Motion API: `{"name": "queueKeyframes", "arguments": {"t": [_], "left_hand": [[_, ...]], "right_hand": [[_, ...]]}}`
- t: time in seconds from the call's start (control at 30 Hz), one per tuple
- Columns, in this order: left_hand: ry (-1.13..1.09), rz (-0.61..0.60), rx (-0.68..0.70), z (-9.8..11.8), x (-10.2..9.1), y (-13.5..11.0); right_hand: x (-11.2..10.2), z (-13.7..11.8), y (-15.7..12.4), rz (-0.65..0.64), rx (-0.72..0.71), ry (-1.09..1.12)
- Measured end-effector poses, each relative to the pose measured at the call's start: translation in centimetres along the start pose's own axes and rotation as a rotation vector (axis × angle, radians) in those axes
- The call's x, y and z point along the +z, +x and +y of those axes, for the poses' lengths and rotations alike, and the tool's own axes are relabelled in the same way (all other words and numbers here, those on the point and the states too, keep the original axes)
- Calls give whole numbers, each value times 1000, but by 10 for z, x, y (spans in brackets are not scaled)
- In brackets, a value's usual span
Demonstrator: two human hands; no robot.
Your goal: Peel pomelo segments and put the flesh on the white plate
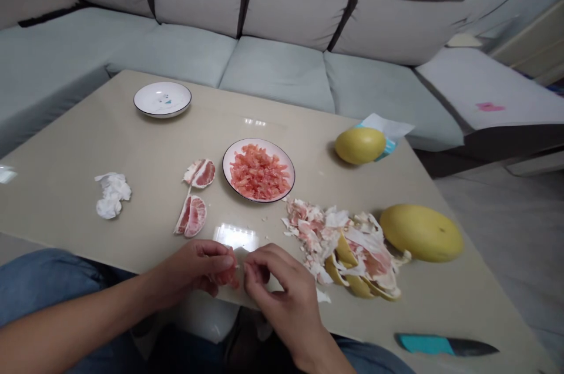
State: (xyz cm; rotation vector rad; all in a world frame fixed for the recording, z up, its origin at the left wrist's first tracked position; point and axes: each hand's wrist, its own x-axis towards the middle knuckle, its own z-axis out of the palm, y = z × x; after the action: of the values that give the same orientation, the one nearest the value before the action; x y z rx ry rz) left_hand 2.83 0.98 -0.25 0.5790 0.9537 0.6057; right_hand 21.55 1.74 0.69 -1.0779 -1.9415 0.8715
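Observation:
My left hand is closed around a piece of pink pomelo flesh at the table's near edge. Just to its right, my right hand has thumb and forefinger pinched together; whatever is between those fingertips is too small to name. Beyond my hands stands a plate heaped with loose pink pomelo pulp. Two unpeeled-skin pomelo segments, one farther and one nearer, lie left of the plate. To the right spreads a pile of membranes and yellow peel.
Two whole pomelos sit on the right, the farther against a tissue pack. A knife with a teal handle lies near the right front edge. Crumpled tissue and a white plate are leftward. A sofa stands behind the table.

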Motion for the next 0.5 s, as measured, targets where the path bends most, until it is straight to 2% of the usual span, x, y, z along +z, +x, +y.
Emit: {"name": "queueKeyframes", "arguments": {"t": [0.2,0.4,0.5], "left_hand": [[-66,-66,-23,0,-1,-1],[-90,-54,-42,-2,0,-1],[-103,-28,-50,-4,2,-1]], "right_hand": [[-8,5,2,-40,-109,-41],[-8,6,-2,-80,-288,-237],[-5,4,-3,-37,-390,-369]]}}
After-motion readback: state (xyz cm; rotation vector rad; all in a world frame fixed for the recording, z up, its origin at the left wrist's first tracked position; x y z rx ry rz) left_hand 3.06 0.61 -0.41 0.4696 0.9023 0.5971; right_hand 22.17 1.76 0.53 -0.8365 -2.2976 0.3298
